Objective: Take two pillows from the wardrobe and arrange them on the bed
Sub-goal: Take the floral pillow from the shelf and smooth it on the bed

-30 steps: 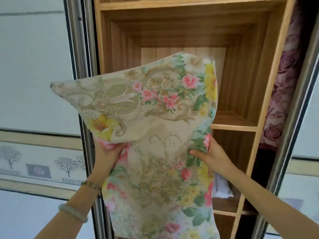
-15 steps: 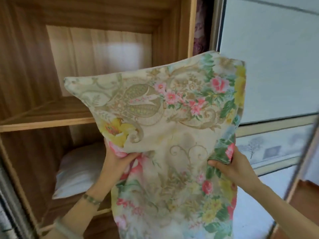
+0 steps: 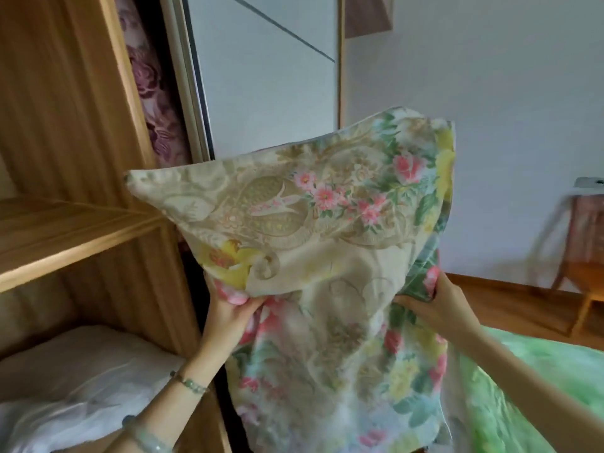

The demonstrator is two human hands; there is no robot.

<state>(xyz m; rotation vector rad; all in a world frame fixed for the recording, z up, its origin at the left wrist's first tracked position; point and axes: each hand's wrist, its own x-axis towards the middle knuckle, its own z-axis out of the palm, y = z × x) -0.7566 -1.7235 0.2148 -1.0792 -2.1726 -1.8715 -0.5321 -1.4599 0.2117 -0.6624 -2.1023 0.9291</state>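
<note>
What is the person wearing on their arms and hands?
No sleeves show on either arm. Near the left hand sits a thin beaded bracelet with green beads, and further up that forearm a pale green bangle. The right hand and its arm wear nothing that shows.

You have turned right, away from the wardrobe [image 3: 65,125]: its shelves, which filled the view a second ago, now stand at the left edge. The floral pillow [image 3: 327,256], then held before the upper shelf, now hangs clear of the wardrobe, in front of the sliding door [image 3: 261,76] and the white wall [image 3: 490,93]. The white pillow [image 3: 75,387] on the lower shelf shows more fully at near left. The green bed [image 3: 539,387] and a wooden chair [image 3: 585,256] have come into view at right.
</note>
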